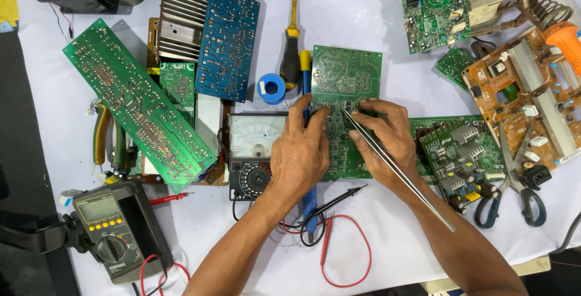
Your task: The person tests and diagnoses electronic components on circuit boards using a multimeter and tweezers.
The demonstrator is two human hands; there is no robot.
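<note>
A white surface (387, 36) is crowded with boards. The left grip (299, 154) clasps a blue soldering iron (309, 202) over the green circuit board (345, 78). The right grip (387, 135) pinches tweezers (399, 172), tips on that board.

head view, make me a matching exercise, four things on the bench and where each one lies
Things:
1. tweezers
2. scissors
3. solder reel
4. yellow meter

Places:
a. bottom left corner of the table
b. held in the right hand
c. right side, below the orange board
d. beside the screwdriver, above the dial meter

Pairs: 1-b, 2-c, 3-d, 4-a
</note>
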